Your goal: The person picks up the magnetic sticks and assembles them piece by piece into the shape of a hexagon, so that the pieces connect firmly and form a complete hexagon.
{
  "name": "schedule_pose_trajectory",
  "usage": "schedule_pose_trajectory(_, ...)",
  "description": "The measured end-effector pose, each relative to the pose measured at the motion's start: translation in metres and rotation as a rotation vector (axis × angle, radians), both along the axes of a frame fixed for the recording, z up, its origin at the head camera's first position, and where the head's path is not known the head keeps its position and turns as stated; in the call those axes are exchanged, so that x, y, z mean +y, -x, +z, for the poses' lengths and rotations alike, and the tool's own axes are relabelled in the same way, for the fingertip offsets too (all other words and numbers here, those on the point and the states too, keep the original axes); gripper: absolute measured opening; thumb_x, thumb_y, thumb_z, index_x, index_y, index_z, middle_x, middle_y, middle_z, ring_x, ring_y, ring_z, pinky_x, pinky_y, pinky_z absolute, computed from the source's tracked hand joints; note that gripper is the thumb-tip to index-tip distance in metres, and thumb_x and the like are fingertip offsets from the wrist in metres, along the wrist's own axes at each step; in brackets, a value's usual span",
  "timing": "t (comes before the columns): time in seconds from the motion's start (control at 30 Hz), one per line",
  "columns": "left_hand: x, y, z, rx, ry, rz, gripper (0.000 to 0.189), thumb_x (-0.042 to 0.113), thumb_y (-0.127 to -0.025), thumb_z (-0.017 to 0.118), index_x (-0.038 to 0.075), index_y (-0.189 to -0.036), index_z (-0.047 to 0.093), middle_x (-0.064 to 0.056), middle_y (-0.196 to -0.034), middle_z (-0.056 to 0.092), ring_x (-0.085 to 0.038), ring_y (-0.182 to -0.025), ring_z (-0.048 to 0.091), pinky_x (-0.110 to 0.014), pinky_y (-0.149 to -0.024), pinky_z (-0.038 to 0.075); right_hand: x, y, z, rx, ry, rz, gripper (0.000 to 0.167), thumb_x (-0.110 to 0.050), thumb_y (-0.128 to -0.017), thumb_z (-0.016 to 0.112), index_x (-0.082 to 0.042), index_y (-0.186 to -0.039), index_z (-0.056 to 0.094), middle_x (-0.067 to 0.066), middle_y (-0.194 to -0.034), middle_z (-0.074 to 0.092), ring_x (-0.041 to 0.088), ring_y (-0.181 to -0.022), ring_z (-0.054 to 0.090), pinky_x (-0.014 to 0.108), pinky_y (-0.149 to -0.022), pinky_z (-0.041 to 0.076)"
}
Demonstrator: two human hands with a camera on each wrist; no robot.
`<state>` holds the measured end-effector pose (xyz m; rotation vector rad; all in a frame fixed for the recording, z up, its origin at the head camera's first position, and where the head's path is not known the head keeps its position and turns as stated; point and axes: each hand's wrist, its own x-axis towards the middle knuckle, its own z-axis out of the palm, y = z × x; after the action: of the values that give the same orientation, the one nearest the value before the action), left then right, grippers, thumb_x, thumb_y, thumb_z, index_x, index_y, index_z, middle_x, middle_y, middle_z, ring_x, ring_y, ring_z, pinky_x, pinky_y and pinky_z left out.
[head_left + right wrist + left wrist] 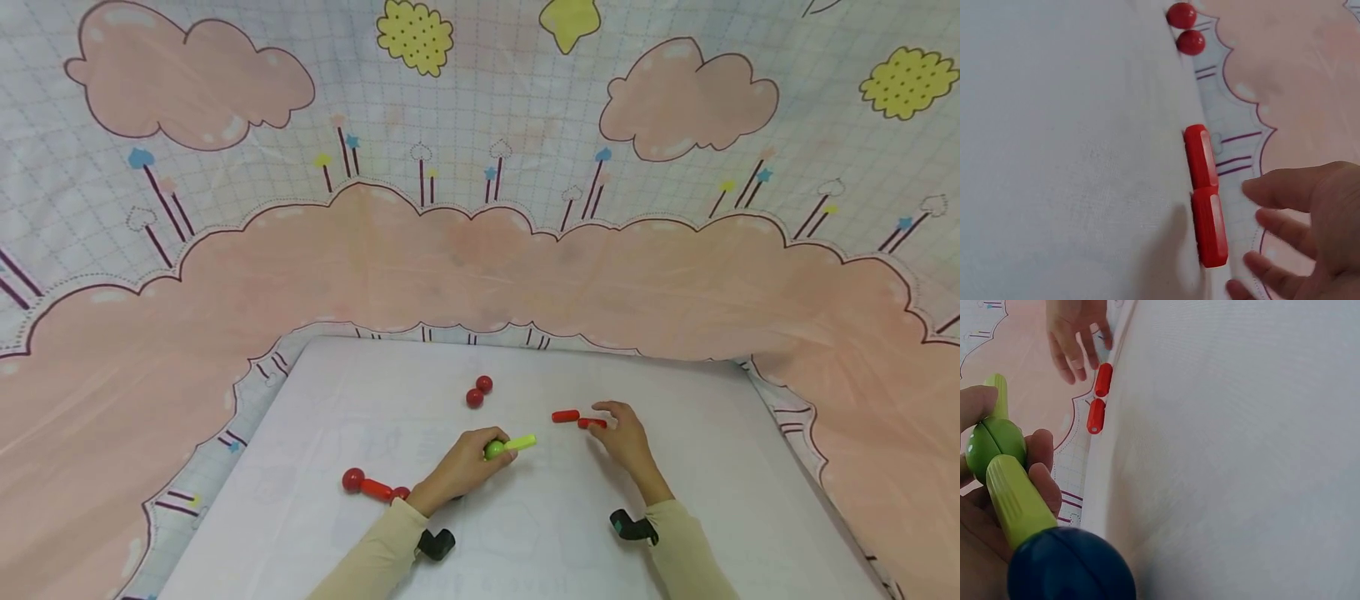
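Observation:
My left hand [463,463] grips a joined toy piece. It has a green ball [996,447] in the middle, yellow-green rods [1017,499] on either side, and a dark blue ball [1072,565] at its near end. In the head view the blue ball is mostly hidden by the hand. Two short red rods [566,416] lie end to end on the white table. Beside the nearer one hovers my right hand [628,440], its fingers spread and slightly bent. In the right wrist view those fingers are apart from the red rods [1209,228] and hold nothing.
Two red balls [475,398] sit together toward the back of the white table [360,392]. Left of my left forearm lies a red rod [377,489] joined to red balls, partly covered by the wrist. A cloud-patterned cloth [480,258] surrounds the table.

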<state>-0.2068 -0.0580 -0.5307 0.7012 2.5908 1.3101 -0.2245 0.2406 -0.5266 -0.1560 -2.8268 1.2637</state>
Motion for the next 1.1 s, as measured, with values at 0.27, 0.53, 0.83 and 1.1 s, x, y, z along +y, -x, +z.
schedule_pose_trajectory(0.27,0.001,0.0,-0.002,0.004,0.008,0.001,0.027,0.046,-0.094,0.062,0.022,-0.108,0.066,0.01,-0.091,0.061,-0.009,-0.08,0.051,-0.022,-0.069,0.042,0.006,0.007,-0.009,-0.087,-0.016,-0.006,0.044,-0.014,-0.092,0.065,-0.005,-0.134,0.054,0.026,-0.145,0.042,0.045,-0.129,0.044,0.06,-0.105,0.04)
schedule_pose_trajectory(0.53,0.002,0.001,-0.001,0.006,0.02,0.012,0.027,0.046,-0.094,0.062,0.023,-0.107,0.066,0.009,-0.091,0.062,-0.009,-0.081,0.05,-0.022,-0.07,0.042,0.006,0.013,-0.007,-0.093,-0.083,0.025,0.036,-0.008,-0.089,0.065,-0.002,-0.124,0.062,0.025,-0.126,0.057,0.039,-0.11,0.052,0.055,-0.096,0.044)
schedule_pose_trajectory(0.83,0.002,0.001,-0.001,0.016,0.01,0.007,0.025,0.044,-0.094,0.063,0.022,-0.107,0.066,0.009,-0.09,0.061,-0.008,-0.079,0.05,-0.022,-0.068,0.042,0.008,0.012,-0.007,-0.12,-0.102,0.017,0.022,-0.005,-0.087,0.064,-0.002,-0.109,0.066,0.021,-0.111,0.061,0.035,-0.1,0.054,0.052,-0.089,0.045)
schedule_pose_trajectory(1.1,0.001,0.0,0.0,0.007,0.019,0.013,0.027,0.044,-0.094,0.062,0.022,-0.109,0.065,0.009,-0.09,0.061,-0.008,-0.08,0.05,-0.022,-0.069,0.042,0.007,0.009,-0.005,-0.143,-0.082,0.013,0.025,-0.009,-0.089,0.067,-0.004,-0.113,0.064,0.016,-0.104,0.061,0.03,-0.096,0.054,0.046,-0.086,0.045)
